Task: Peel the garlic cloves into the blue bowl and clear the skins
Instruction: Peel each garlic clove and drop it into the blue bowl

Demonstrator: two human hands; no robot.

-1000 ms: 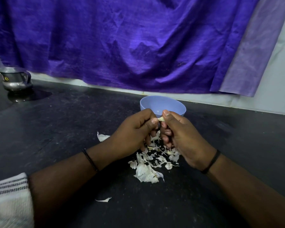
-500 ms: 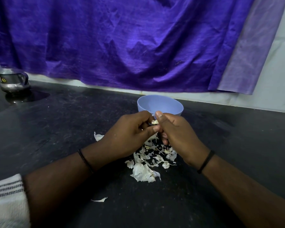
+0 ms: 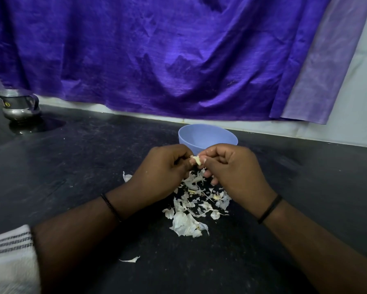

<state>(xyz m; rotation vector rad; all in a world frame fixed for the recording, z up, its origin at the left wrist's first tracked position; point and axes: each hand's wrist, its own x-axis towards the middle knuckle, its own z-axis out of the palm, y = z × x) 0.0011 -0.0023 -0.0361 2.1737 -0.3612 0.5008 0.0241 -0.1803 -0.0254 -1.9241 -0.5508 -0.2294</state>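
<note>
Left hand [image 3: 159, 168] and right hand [image 3: 233, 166] pinched one pale garlic clove [image 3: 196, 160] with curled fingers, above papery white skins [image 3: 191, 211] strewn mid-bench, before the round, smooth blue bowl [image 3: 208, 136] on the dark speckled bench [image 3: 72, 166].

I note the bowl [image 3: 208, 137] at 12 o'clock on the counter [image 3: 72, 166], skins [image 3: 196, 209] heaped before it, jug [image 3: 19, 106] at 10 o'clock.

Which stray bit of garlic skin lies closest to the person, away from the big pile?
The thin curled white skin sliver lying alone on the black countertop, nearer than the pile and the left-hand scrap.
</note>
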